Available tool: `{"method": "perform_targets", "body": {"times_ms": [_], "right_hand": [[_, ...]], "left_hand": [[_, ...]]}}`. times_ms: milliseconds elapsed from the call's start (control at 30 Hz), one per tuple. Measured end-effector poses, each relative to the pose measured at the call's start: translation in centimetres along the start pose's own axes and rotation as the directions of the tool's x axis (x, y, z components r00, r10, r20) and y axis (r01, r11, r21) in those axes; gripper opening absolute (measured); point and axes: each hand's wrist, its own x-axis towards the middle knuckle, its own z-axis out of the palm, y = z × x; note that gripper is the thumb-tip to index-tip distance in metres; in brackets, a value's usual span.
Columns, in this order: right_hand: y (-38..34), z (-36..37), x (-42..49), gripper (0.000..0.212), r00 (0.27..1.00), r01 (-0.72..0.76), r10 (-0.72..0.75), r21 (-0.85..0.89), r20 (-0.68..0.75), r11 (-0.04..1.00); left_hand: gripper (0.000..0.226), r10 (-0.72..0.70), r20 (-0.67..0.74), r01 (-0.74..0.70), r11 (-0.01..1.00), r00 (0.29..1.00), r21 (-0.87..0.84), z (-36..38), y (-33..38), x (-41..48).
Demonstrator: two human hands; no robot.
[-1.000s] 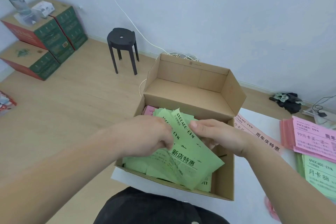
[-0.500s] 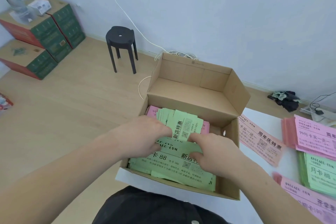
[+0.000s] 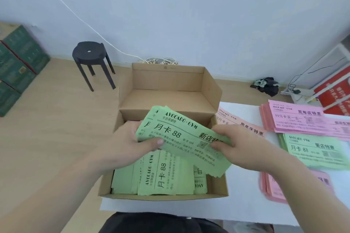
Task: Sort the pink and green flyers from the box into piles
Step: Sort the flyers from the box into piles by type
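Observation:
An open cardboard box sits on the white table, with loose green flyers lying inside it. Above the box I hold a stack of green flyers with both hands. My left hand grips its left end, thumb on top. My right hand pinches its right end. On the table to the right lie a pink pile, a green pile and another pink pile nearer me. A single pink flyer lies beside the box.
A black stool stands on the wooden floor beyond the box. Green cartons are stacked at the left wall. A coiled cord, dark cloth and red boxes lie at the back right. The white table edge is near me.
Both hands have lifted a stack of green flyers out of the box and turned it face up. The camera has swung to the right, showing more of the piles.

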Motion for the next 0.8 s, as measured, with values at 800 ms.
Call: {"method": "perform_targets", "body": {"times_ms": [800], "right_hand": [[35.7, -3.1, -11.2, 0.018, 0.701, -0.156, 0.662, 0.848, -0.266, 0.506]], "left_hand": [[0.023, -0.220, 0.255, 0.259, 0.957, 0.942, -0.132, 36.5, 10.6, 16.0]]}}
